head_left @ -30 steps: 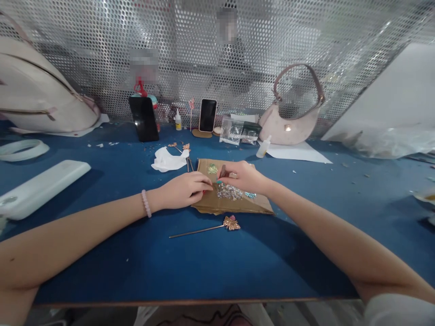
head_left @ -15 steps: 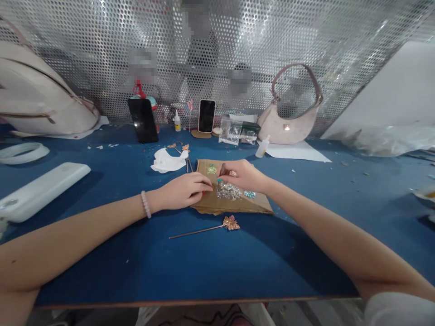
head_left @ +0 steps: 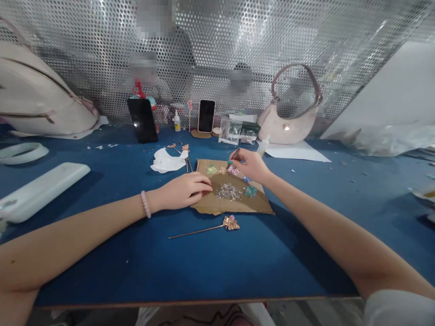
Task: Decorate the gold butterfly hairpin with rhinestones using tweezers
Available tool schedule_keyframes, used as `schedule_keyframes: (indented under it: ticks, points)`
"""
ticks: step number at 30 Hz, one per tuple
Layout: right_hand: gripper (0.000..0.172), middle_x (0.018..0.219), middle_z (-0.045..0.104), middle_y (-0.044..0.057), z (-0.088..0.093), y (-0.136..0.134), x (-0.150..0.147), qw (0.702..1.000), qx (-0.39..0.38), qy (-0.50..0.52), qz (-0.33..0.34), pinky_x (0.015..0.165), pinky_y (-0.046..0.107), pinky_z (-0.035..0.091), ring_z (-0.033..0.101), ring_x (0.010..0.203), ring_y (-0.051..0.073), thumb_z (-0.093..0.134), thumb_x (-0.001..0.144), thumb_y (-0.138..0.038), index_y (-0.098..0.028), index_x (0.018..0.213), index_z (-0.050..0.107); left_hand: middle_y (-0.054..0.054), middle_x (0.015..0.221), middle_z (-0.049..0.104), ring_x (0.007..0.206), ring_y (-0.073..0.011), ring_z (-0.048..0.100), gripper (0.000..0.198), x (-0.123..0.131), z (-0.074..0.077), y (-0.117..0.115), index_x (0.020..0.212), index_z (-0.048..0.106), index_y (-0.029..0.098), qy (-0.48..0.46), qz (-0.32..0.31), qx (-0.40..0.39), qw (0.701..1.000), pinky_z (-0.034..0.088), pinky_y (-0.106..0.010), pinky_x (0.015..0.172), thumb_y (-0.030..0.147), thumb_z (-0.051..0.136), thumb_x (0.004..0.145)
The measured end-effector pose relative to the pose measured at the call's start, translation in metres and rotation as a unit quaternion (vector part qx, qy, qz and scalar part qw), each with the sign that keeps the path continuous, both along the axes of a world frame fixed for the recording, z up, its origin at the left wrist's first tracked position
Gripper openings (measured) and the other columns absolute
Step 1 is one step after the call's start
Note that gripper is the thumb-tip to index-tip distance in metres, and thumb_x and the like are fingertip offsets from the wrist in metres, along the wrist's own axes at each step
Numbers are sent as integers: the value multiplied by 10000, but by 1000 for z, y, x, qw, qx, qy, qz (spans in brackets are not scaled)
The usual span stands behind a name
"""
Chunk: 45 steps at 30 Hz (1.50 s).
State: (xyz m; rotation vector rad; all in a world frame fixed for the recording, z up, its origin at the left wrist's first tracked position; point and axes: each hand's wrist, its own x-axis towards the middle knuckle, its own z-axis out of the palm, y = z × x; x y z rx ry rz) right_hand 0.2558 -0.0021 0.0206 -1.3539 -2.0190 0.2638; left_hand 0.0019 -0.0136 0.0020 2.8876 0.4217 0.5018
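Observation:
A piece of brown cardboard (head_left: 258, 206) carries small sorted piles of rhinestones. The largest is a silvery mixed heap (head_left: 229, 192), with a green pile (head_left: 211, 169), a teal pile (head_left: 250, 191), a blue pile (head_left: 246, 179) and a pink pile (head_left: 234, 170) around it. My right hand (head_left: 249, 164) pinches slim dark tweezers (head_left: 235, 155) over the cardboard's far side, beside the pink pile. On the left edge of the cardboard my left hand (head_left: 190, 188) rests with loosely bent fingers; a red spot shows by its thumb. Nearer me lies a gold hairpin (head_left: 231, 222) with a flower-like head.
A crumpled white tissue (head_left: 168, 160) and more hairpins lie left of the cardboard. Behind stand phones (head_left: 206, 116), a glue bottle (head_left: 177, 121), small bags of stones (head_left: 231, 130) and a handbag (head_left: 288, 120). A white power bank-like block (head_left: 47, 188) lies at left.
My right hand has moved right and away from me, from above the silvery heap to the pink pile, uncovering more piles. My left hand has stayed in place.

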Motion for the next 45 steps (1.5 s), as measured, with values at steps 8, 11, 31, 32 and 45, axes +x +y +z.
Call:
schedule_keyframes:
  ticks: [8, 11, 31, 32, 45]
  points:
    - [73, 781, 643, 41, -3, -1, -3, 1000, -6, 5, 9, 646, 298, 448, 577, 697, 156, 522, 756, -235, -184, 751, 574, -74, 1150, 558, 1052, -196, 498, 296, -1, -1, 0, 1073, 596, 172, 1, -2, -1, 1000, 413, -381, 940, 121, 380, 877]
    - [75, 804, 642, 45, -1, -2, -3, 1000, -7, 9, 11, 650, 299, 451, 573, 687, 147, 517, 761, -237, -182, 753, 566, -76, 1145, 560, 1050, -195, 498, 295, 0, -1, 1, 1072, 597, 164, -1, -2, 1, 1000, 410, -380, 944, 118, 381, 875]
    - [64, 744, 644, 25, 23, -26, -25, 986, -118, -58, 107, 627, 284, 434, 572, 659, 131, 530, 784, -226, -185, 752, 568, -74, 1152, 563, 1063, -197, 504, 310, 0, 0, 1, 1051, 606, 170, 0, -6, 3, 1000, 406, -364, 947, 94, 385, 848]
    - [63, 743, 646, 23, 22, -25, -24, 985, -117, -59, 108, 628, 283, 433, 575, 664, 132, 530, 786, -225, -188, 753, 569, -72, 1153, 562, 1061, -197, 505, 310, 0, 0, 1, 1053, 605, 173, 1, -6, 1, 1000, 406, -364, 945, 94, 386, 848]
    - [124, 747, 644, 17, 21, -25, -23, 983, -112, -68, 132, 617, 272, 407, 544, 642, 124, 518, 799, -262, -196, 706, 567, -76, 1166, 553, 1068, -203, 498, 312, -1, 1, 2, 1075, 593, 179, 4, -4, -20, 1000, 402, -387, 948, 98, 396, 847]
